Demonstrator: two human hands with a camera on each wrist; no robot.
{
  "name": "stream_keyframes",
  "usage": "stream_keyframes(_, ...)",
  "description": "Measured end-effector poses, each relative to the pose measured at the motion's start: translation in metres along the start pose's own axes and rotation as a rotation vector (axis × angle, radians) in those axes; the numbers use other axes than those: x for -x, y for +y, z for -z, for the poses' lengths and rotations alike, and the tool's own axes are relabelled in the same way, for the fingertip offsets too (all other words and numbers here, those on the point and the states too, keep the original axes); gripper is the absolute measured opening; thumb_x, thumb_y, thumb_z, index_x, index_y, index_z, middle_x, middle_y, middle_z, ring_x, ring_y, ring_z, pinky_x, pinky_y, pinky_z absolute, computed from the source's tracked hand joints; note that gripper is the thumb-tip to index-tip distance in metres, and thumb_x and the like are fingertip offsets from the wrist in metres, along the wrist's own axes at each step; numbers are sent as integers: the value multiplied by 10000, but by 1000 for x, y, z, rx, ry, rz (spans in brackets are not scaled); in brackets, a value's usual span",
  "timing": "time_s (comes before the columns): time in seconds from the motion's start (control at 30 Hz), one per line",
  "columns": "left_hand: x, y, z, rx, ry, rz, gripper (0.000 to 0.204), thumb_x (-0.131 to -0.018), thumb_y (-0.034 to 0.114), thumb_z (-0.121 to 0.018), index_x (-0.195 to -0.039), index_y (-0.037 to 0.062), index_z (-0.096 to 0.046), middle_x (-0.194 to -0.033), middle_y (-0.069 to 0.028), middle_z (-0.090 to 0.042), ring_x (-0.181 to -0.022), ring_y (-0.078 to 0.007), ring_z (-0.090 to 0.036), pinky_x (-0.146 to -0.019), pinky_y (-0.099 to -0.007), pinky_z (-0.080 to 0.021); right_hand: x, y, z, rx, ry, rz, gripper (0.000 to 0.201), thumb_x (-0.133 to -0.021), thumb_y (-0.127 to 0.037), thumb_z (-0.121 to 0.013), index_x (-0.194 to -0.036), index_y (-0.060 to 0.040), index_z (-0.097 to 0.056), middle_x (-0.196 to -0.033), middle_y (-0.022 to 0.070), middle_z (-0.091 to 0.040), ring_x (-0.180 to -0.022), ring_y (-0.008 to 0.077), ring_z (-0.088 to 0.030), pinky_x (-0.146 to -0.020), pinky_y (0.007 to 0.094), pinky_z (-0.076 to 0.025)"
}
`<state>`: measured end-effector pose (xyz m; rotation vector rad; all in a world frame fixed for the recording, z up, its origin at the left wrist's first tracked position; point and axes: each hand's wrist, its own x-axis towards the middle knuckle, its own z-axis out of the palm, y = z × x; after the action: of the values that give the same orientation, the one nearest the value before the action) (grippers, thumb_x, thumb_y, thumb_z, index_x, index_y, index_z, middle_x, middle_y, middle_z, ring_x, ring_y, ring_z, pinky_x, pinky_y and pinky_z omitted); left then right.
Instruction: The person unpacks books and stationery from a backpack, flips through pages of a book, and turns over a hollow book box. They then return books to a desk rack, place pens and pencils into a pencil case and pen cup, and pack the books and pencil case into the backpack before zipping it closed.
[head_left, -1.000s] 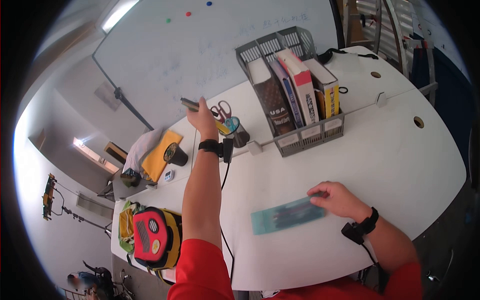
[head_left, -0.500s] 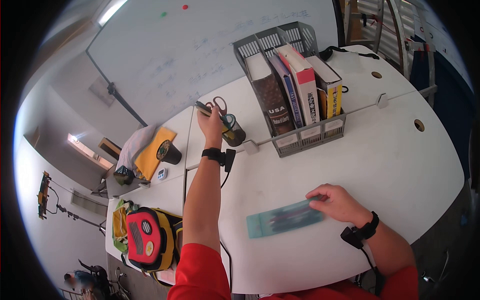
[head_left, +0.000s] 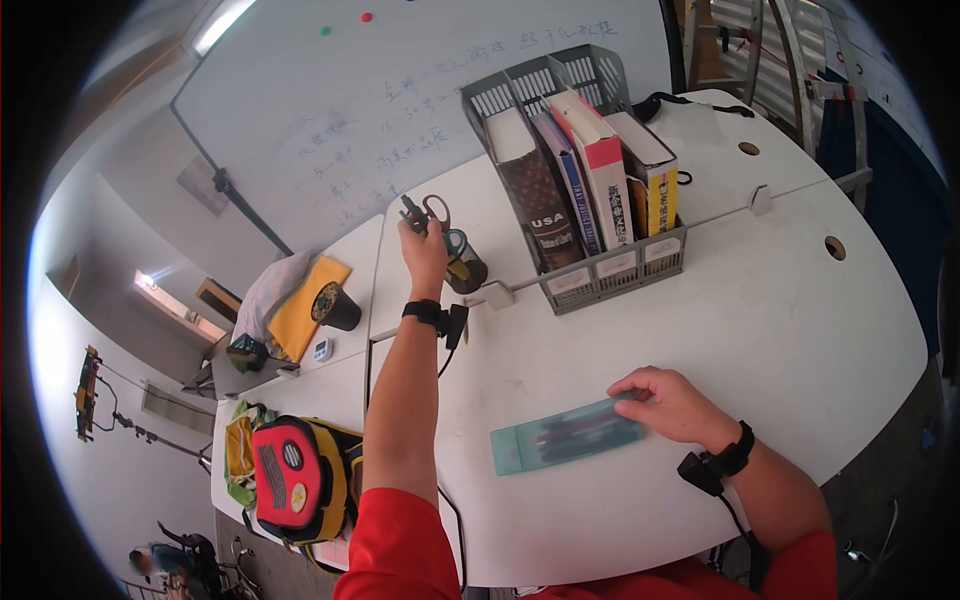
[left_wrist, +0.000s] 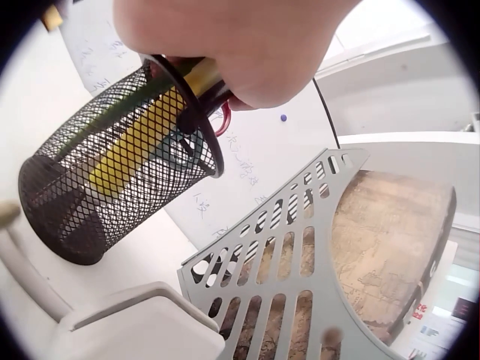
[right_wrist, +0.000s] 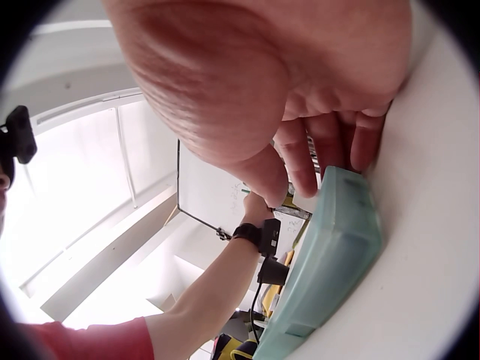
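My left hand grips a bundle of long slim pens at the mouth of a black mesh pen cup. Their dark ends stick out above the fist. Yellow and green lengths show through the mesh in the left wrist view, and the fingertips are hidden. Scissors stand in the cup with handles up. My right hand rests at the right end of a translucent teal pencil case lying flat on the table. Its fingers lie along the case's end, with the thumb raised apart in the right wrist view.
A grey rack of books stands right of the cup, before a whiteboard. To the left are a dark pot, a timer, a yellow cloth and a red backpack. A clamp sits beside the cup.
My left hand has moved right, closer over the pen cup, and the pens have turned more upright. The right hand and the pencil case stay put. The head view has shifted slightly.
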<state>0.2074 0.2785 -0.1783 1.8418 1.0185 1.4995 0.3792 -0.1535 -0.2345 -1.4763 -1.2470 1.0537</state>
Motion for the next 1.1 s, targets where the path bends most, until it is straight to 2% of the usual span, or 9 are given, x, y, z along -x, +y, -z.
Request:
stream_keyframes(0.17, -6, -2, 6, 40, -14, 158, 300, -990, 184, -579, -1171, -55, -571, -1028, -185, -694, -906, -280, -686, -845, -421, -543, 0, -2, 0, 5, 2, 5, 300, -962, -206, -759, -1215, -46, -752, -1098, 108, -699, -942, 200, -637, -881, 342, -552)
stream_keyframes(0.33, 2, -9, 1, -173, 59, -123, 283, -1009, 205, -606, -1090, -60, -550, -1046, -233, -666, -934, -355, -663, -853, -470, -519, 0, -2, -1, 13, -1, -19, 296, -965, -203, -760, -1216, -46, -751, -1082, 103, -689, -932, 198, -634, -874, 345, -552)
stream_keyframes(0.43, 2, -17, -1, -204, 122, -41, 309, -1030, 229, -611, -1090, -70, -556, -1028, -254, -664, -925, -390, -666, -845, -485, -511, -1, 0, -1, 17, 1, -6, 298, -966, -206, -760, -1218, -47, -751, -1078, 99, -686, -927, 195, -632, -869, 345, -551)
stream_keyframes(0.57, -2, -25, -1, -169, 183, -80, 333, -1039, 257, -613, -1037, -75, -591, -950, -243, -666, -878, -402, -667, -834, -497, -510, 0, -1, 0, -6, -6, -9, 301, -968, -208, -756, -1220, -44, -750, -1083, 99, -688, -928, 195, -633, -869, 342, -551)
stream_keyframes(0.63, -7, -22, 6, -346, 104, -26, 374, -1078, 323, -585, -1006, -43, -614, -878, -128, -666, -808, -239, -651, -776, -392, -515, 0, -1, -1, 20, 4, -6, 304, -970, -211, -752, -1221, -39, -749, -1080, 99, -688, -928, 195, -633, -868, 339, -551)
stream_keyframes(0.67, -8, -20, 7, -345, 103, -25, 374, -1078, 323, -585, -1006, -43, -614, -878, -128, -666, -808, -239, -651, -776, -392, -515, 0, -2, -1, 20, 4, -7, 304, -970, -211, -752, -1221, -39, -749, -1080, 99, -688, -928, 195, -633, -868, 339, -551)
stream_keyframes(0.73, -11, -18, 8, 7, 129, 156, 458, -1099, 410, -545, -972, -20, -643, -834, -87, -663, -772, -203, -632, -740, -366, -507, 0, -4, -1, 13, 1, -14, 305, -970, -210, -749, -1220, -35, -748, -1079, 98, -685, -928, 193, -633, -863, 337, -552)
stream_keyframes(0.87, -11, -13, 11, -34, 107, 185, 502, -1106, 460, -526, -1035, -15, -674, -814, -55, -655, -739, -162, -601, -699, -329, -486, 1, -5, 0, 23, -5, -10, 303, -971, -209, -747, -1218, -35, -748, -1082, 99, -682, -924, 192, -632, -859, 335, -551)
stream_keyframes(1.1, -19, -5, 23, -78, 11, 163, 452, -1025, 417, -713, -1087, -30, -734, -793, 6, -605, -722, -97, -513, -658, -290, -439, 0, -3, -1, 16, -1, 11, 297, -970, -207, -742, -1212, -35, -748, -1085, 104, -682, -928, 204, -629, -877, 344, -546)
